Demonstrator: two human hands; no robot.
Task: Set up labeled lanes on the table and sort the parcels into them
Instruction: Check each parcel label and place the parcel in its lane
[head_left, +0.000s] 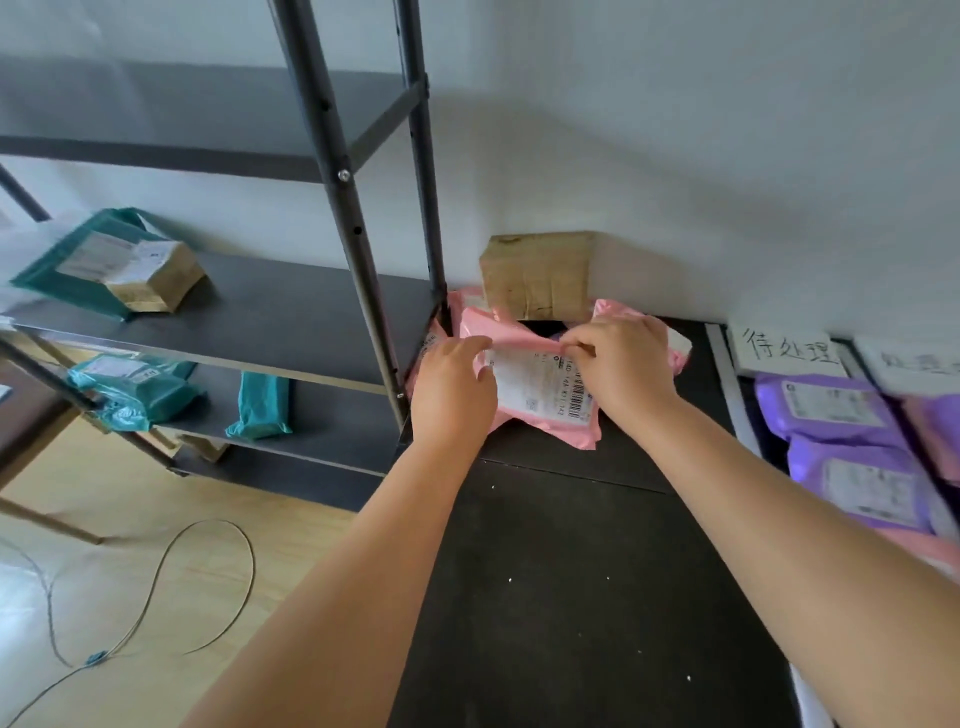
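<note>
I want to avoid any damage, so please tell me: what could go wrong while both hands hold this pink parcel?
1. The cardboard box seems to rest on the pink pile behind; lifting the pink parcel could topple it.
2. The left hand and right hand pinch only its upper edge, so it may slip or tear.

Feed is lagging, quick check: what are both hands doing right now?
Left hand: grips the pink plastic mailer parcel.
Right hand: pinches the same parcel.
</note>
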